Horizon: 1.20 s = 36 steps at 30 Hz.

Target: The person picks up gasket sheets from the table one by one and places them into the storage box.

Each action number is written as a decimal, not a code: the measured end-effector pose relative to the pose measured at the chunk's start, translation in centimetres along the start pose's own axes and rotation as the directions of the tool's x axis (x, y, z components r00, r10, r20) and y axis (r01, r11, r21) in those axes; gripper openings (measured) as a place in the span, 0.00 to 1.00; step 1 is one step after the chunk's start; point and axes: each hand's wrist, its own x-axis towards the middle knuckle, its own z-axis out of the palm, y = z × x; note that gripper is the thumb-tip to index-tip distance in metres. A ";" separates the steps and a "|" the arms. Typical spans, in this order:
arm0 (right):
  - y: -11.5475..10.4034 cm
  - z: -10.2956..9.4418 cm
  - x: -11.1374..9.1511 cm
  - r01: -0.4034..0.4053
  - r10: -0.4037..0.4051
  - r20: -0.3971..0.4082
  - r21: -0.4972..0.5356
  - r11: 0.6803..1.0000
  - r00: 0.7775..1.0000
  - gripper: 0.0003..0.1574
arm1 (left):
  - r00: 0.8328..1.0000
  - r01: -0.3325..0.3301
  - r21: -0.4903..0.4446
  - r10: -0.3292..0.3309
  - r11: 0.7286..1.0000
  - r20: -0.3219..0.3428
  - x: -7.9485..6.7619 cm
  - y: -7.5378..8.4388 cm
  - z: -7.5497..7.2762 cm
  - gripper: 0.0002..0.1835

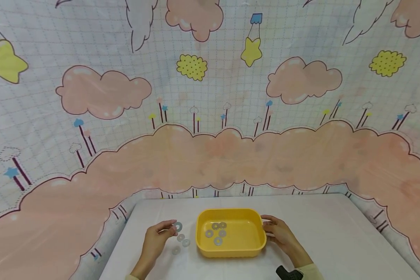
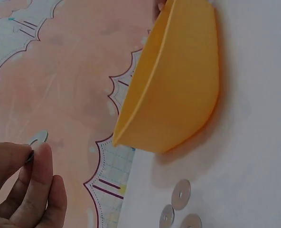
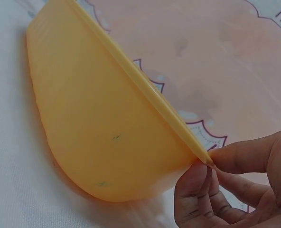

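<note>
My left hand (image 1: 156, 237) holds a flat metal washer (image 2: 42, 137) between thumb and fingertips, up off the table and left of the yellow plastic tub (image 1: 231, 252). Several more washers (image 1: 218, 244) lie on the tub's floor, toward its left half. Three loose washers (image 2: 187, 190) are on the table between my left hand and the tub. At the tub's right end, my right hand (image 1: 280, 235) pinches the rim between thumb and fingers, which the right wrist view shows up close.
A white cloth covers the table (image 1: 353, 237). Behind it hangs a patterned backdrop (image 1: 231, 159) with printed clouds and stars. A black object (image 1: 289, 273) sits at my right wrist by the sleeve.
</note>
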 end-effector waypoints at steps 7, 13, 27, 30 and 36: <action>-0.2 0.3 0.7 -0.014 0.014 -0.018 0.002 1.000 1.000 0.26 | 0.998 -0.017 -0.057 0.020 0.998 0.054 1.4 2.3 1.5 0.12; -0.3 0.1 0.9 -0.015 0.015 -0.007 0.000 1.000 1.000 0.26 | 0.996 -0.018 -0.121 0.028 0.993 0.080 1.3 3.9 3.0 0.11; -0.2 -0.3 0.7 -0.018 0.018 0.009 0.004 1.000 1.000 0.26 | 0.975 0.088 -0.304 -0.020 0.949 0.221 1.6 5.0 6.8 0.16; -0.1 -0.2 0.6 -0.015 0.015 0.007 0.005 1.000 1.000 0.26 | 0.968 0.103 -0.335 -0.016 0.937 0.252 1.6 5.0 7.7 0.17; -0.2 -0.2 0.3 -0.007 0.007 0.007 -0.002 1.000 1.000 0.26 | 0.958 0.126 -0.367 -0.017 0.922 0.285 1.8 5.2 9.4 0.17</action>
